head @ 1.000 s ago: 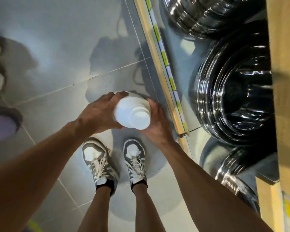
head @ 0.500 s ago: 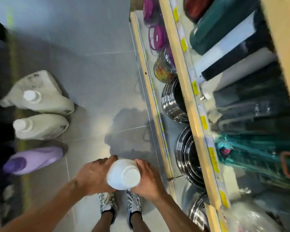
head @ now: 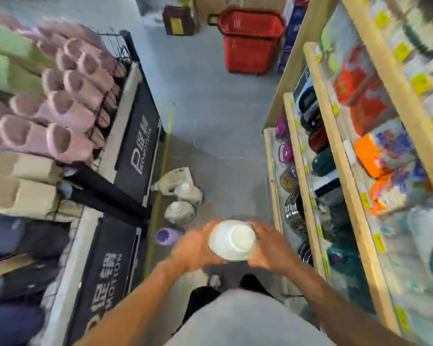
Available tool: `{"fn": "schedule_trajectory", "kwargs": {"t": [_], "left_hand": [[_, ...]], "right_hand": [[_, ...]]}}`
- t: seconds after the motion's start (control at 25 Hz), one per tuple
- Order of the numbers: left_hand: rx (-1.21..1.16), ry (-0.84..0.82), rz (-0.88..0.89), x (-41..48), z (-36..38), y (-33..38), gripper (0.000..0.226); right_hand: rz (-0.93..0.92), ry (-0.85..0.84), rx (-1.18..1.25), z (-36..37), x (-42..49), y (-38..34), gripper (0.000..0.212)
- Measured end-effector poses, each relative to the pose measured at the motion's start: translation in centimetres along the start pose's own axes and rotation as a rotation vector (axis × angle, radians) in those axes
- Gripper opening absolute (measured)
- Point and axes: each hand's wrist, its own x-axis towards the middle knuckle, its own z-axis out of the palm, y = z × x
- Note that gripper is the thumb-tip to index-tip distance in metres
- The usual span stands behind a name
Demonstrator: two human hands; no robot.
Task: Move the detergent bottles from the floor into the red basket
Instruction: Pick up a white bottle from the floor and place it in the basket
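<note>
So from my feed: the shelves (head: pixel 340 151) run up the right side of my fingers, the slipper rack (head: pixel 60 116) up the left, and the aisle floor (head: pixel 210 116) opens straight ahead between them. The red basket (head: pixel 250 41) sits at the far end of that aisle, well apart from my fingers, dead ahead and a touch right, with its mouth open upward.

Three bottles are left on the floor, just ahead-left of my fingers: two pale ones (head: pixel 183 191) (head: pixel 179 212) and a purple one (head: pixel 166 236) nearest my left hand (head: pixel 193 248).

The white bottle (head: pixel 233 239) is in my grip, cap up toward the camera, so its long axis points roughly at my head. Left hand and right hand (head: pixel 269 245) are wrapped around its sides, fingers curled closed on it. It's pretty blurry, so I can't make out fingertip placement.

My read: carry it forward down the aisle. Both hands are equally close; neither leads.
</note>
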Motion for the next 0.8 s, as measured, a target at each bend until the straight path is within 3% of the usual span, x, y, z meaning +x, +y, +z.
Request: {"fn": "schedule_trajectory", "kwargs": {"t": [0.16,0.36,0.52,0.8], "left_hand": [[-0.091,0.213,0.007,-4.7,-2.7,1.9,0.092],[-0.090,0.400,-0.109,-8.7,-3.5,3.2,0.096],[-0.120,0.532,-0.293,-12.0,-1.6,4.4,0.094],[-0.403,0.830,-0.667,-20.4,7.0,5.8,0.093]], "right_hand": [[-0.132,0.066,-0.080,-4.5,-0.7,-4.1,0.094],[-0.320,-0.012,-0.079,-6.8,0.9,-6.4,0.099],[-0.493,-0.191,-0.109,-7.4,2.8,-9.0,0.089],[-0.869,-0.552,-0.313,-3.6,2.2,-16.0,0.085]]}}
